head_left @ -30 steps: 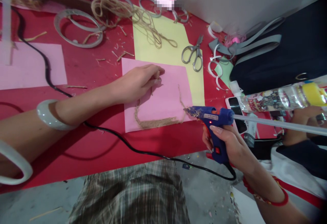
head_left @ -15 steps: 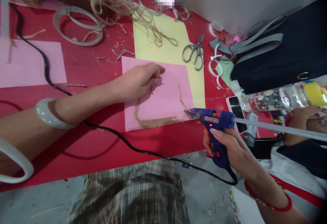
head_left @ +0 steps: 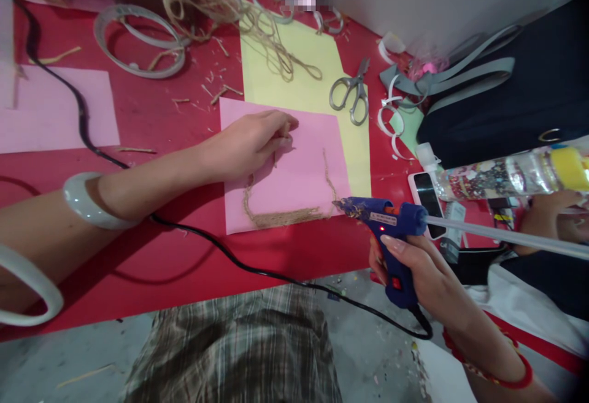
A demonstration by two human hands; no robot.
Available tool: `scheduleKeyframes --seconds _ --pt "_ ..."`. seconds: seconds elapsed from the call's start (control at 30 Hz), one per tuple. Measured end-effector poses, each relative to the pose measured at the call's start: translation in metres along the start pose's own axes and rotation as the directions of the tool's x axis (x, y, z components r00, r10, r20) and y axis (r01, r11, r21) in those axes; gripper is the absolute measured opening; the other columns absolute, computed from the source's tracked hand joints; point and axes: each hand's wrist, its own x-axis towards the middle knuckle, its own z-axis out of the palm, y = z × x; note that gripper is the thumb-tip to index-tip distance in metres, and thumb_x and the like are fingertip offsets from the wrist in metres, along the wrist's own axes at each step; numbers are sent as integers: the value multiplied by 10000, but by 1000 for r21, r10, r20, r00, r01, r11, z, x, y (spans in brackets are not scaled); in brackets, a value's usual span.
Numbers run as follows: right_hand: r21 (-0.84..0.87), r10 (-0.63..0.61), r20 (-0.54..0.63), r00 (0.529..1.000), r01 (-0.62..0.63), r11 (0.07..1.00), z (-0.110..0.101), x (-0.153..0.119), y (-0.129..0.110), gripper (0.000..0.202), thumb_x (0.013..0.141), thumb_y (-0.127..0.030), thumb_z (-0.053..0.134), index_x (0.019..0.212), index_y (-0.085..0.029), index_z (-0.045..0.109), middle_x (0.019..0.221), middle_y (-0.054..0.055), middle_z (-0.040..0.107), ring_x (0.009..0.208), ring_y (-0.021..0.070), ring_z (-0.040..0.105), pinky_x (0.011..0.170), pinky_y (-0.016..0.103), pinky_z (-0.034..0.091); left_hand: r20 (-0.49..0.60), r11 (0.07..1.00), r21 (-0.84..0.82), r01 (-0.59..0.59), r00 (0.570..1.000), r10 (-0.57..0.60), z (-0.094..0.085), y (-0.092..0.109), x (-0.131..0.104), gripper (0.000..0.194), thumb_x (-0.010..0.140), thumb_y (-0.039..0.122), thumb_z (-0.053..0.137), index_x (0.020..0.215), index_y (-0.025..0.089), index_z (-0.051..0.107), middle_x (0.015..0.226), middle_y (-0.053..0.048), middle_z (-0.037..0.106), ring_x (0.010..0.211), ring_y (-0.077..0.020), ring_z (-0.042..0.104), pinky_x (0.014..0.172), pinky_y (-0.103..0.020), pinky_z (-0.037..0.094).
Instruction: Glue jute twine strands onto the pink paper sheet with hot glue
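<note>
My right hand (head_left: 426,268) grips a blue hot glue gun (head_left: 398,249) with a clear glue stick (head_left: 497,236) in its back and a lit red light. The gun's nozzle is at the lower right part of a pink sheet (head_left: 301,173), by the end of a twine outline. Flat rows of twine (head_left: 288,216) lie along the sheet's lower edge, with thin strands rising at both sides. My left hand (head_left: 255,142) rests on the sheet's upper left, fingers bent together around a small tan piece of twine, mostly hidden by the fingers.
Scissors (head_left: 352,93) lie on a yellow sheet (head_left: 294,47) beside loose twine (head_left: 202,7). Tape rings (head_left: 138,70) sit at the back left. A black cord (head_left: 230,260) crosses the red table (head_left: 184,292). At right are a phone (head_left: 427,197), a bottle (head_left: 501,176) and another person's hand (head_left: 538,219).
The glue gun and my right hand have shifted slightly right and down, the nozzle still by the sheet's lower right. My left hand stays nearly in place.
</note>
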Motion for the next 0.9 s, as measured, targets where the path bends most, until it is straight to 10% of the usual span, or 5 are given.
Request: scheduleKeyframes --seconds 0.9 --pt "-58 24 52 998 -21 998 -5 -11 4 533 969 -690 625 694 -233 629 596 12 613 537 161 556 522 292 486 -18 999 -39 7 1000 -8 0 1 -1 184 1036 342 527 1133 251 655 1378 -105 720 1300 -309 673 1091 -472 545"
